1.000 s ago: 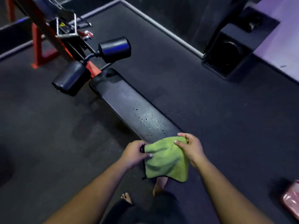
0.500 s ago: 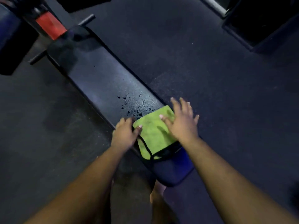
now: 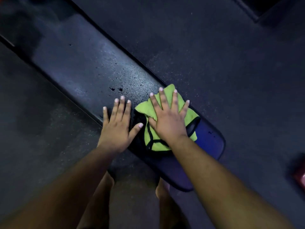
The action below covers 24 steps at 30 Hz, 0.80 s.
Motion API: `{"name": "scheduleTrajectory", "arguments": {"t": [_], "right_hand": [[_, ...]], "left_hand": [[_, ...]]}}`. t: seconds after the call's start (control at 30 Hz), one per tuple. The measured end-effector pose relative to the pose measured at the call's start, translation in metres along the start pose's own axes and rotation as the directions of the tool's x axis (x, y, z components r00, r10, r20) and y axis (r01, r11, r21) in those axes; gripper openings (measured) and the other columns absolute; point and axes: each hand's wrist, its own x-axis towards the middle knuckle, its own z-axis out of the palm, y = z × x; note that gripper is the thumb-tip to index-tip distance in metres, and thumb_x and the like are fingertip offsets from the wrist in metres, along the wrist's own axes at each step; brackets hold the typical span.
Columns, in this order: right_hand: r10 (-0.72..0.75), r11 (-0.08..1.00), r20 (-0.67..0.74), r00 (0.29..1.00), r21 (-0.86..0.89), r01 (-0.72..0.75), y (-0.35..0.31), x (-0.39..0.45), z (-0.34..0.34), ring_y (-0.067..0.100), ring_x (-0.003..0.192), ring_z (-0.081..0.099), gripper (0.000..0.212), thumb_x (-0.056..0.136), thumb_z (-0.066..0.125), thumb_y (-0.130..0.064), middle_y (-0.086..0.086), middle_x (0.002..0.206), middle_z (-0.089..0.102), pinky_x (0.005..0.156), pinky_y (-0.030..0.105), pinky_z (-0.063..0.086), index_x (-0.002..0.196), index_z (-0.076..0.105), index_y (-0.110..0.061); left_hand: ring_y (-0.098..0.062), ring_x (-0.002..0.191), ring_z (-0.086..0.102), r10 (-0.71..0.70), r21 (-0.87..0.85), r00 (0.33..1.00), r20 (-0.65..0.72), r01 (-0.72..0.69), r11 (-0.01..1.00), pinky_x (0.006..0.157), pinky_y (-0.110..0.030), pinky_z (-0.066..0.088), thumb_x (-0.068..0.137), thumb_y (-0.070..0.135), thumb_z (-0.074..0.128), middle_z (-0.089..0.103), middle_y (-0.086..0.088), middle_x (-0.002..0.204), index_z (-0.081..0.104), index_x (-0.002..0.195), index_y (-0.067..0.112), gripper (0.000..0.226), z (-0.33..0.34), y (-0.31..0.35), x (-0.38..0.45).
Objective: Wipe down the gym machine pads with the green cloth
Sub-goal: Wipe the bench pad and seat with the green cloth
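Note:
A long black bench pad [image 3: 79, 66] runs diagonally from the upper left to the lower right, with water droplets [image 3: 122, 83] scattered on its middle. The green cloth [image 3: 148, 109] with black trim lies bunched on the pad near its closer end. My right hand [image 3: 166, 118] presses flat on the cloth with fingers spread. My left hand [image 3: 117, 124] rests flat on the pad just left of the cloth, fingers straight, thumb close to the cloth's edge.
Dark rubber gym floor [image 3: 231, 71] surrounds the bench. A blurred reddish object [image 3: 299, 172] lies on the floor at the right edge. My legs [image 3: 105, 192] stand below the bench's near end. A dark box corner [image 3: 264, 7] shows at the top right.
The cloth went from hanging between both hands to lying on the pad. My right hand now presses it flat, my left hand has let go and rests on the pad. The view moved closer.

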Motion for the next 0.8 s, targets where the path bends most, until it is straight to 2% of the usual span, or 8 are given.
{"name": "scheduleTrajectory", "arguments": {"t": [0.13, 0.2, 0.27, 0.4, 0.5, 0.57, 0.7, 0.8], "right_hand": [[0.222, 0.974, -0.004, 0.975, 0.035, -0.222, 0.040, -0.076, 0.028, 0.038, 0.157, -0.007, 0.094, 0.088, 0.052, -0.065, -0.006, 0.172, -0.011, 0.112, 0.081, 0.007, 0.160, -0.006, -0.046], [0.372, 0.927, 0.047, 0.927, 0.035, -0.374, 0.061, -0.127, 0.038, 0.040, 0.156, -0.005, 0.091, 0.090, 0.049, -0.067, -0.005, 0.172, -0.010, 0.109, 0.083, 0.015, 0.160, -0.006, -0.048], [0.448, 0.889, 0.097, 0.889, 0.060, -0.455, 0.066, -0.131, 0.038, 0.043, 0.156, -0.005, 0.086, 0.093, 0.046, -0.065, -0.004, 0.172, -0.011, 0.106, 0.084, 0.019, 0.160, -0.003, -0.046], [0.480, 0.864, -0.009, 0.877, 0.180, -0.471, 0.051, -0.046, 0.018, 0.043, 0.156, -0.003, 0.077, 0.098, 0.032, -0.066, 0.000, 0.172, -0.009, 0.110, 0.083, 0.010, 0.162, -0.002, -0.040], [0.384, 0.911, -0.017, 0.923, 0.171, -0.376, 0.057, -0.040, 0.015, 0.040, 0.156, -0.005, 0.077, 0.097, 0.021, -0.077, -0.001, 0.171, -0.013, 0.111, 0.082, 0.001, 0.160, -0.009, -0.044], [0.305, 0.939, -0.004, 0.952, 0.166, -0.301, 0.053, -0.086, 0.030, 0.036, 0.157, -0.011, 0.075, 0.098, 0.029, -0.073, -0.004, 0.171, -0.015, 0.109, 0.084, 0.002, 0.159, -0.008, -0.048], [0.360, 0.919, 0.042, 0.932, 0.157, -0.362, 0.037, -0.166, 0.055, 0.035, 0.158, 0.001, 0.077, 0.096, 0.052, -0.057, -0.003, 0.172, -0.001, 0.103, 0.087, 0.015, 0.159, 0.007, -0.051], [0.408, 0.888, 0.094, 0.908, 0.189, -0.419, 0.043, -0.121, 0.040, 0.043, 0.153, -0.021, 0.086, 0.089, 0.027, -0.086, -0.001, 0.167, -0.028, 0.095, 0.093, -0.002, 0.156, -0.015, -0.051]], "left_hand": [[-0.027, 0.158, -0.004, 0.169, 0.158, 0.979, 0.117, -0.186, 0.970, 0.124, -0.063, 0.005, 0.095, 0.076, 0.013, -0.003, -0.012, 0.171, 0.010, 0.163, 0.011, 0.093, 0.006, 0.013, -0.005], [-0.029, 0.157, -0.010, 0.209, 0.190, 0.956, 0.205, -0.249, 0.950, 0.123, -0.064, 0.003, 0.094, 0.079, 0.012, -0.009, -0.013, 0.170, 0.002, 0.163, 0.012, 0.097, 0.011, 0.023, -0.009], [-0.032, 0.156, -0.015, 0.190, 0.210, 0.955, 0.226, -0.238, 0.948, 0.122, -0.066, -0.001, 0.091, 0.082, 0.013, -0.014, -0.015, 0.169, -0.003, 0.162, 0.012, 0.101, 0.016, 0.030, -0.011], [-0.032, 0.156, -0.017, 0.156, 0.237, 0.964, 0.216, -0.206, 0.949, 0.121, -0.066, -0.006, 0.088, 0.083, 0.015, -0.017, -0.015, 0.168, -0.006, 0.162, 0.013, 0.104, 0.022, 0.032, -0.009], [-0.032, 0.154, -0.022, 0.141, 0.247, 0.958, 0.250, -0.204, 0.947, 0.120, -0.065, -0.010, 0.090, 0.085, 0.014, -0.023, -0.015, 0.167, -0.012, 0.161, 0.013, 0.104, 0.021, 0.033, -0.010], [-0.032, 0.153, -0.025, 0.107, 0.250, 0.955, 0.277, -0.179, 0.952, 0.120, -0.065, -0.011, 0.089, 0.085, 0.016, -0.026, -0.015, 0.166, -0.016, 0.160, 0.014, 0.105, 0.017, 0.036, -0.009], [-0.030, 0.149, -0.036, 0.069, 0.244, 0.932, 0.356, -0.164, 0.956, 0.119, -0.066, -0.013, 0.088, 0.086, 0.013, -0.039, -0.013, 0.160, -0.028, 0.155, 0.015, 0.106, 0.008, 0.042, -0.006], [-0.030, 0.149, -0.036, 0.050, 0.263, 0.929, 0.366, -0.155, 0.952, 0.119, -0.065, -0.014, 0.086, 0.088, 0.006, -0.039, -0.013, 0.160, -0.029, 0.155, 0.015, 0.107, 0.010, 0.042, -0.006]]}}
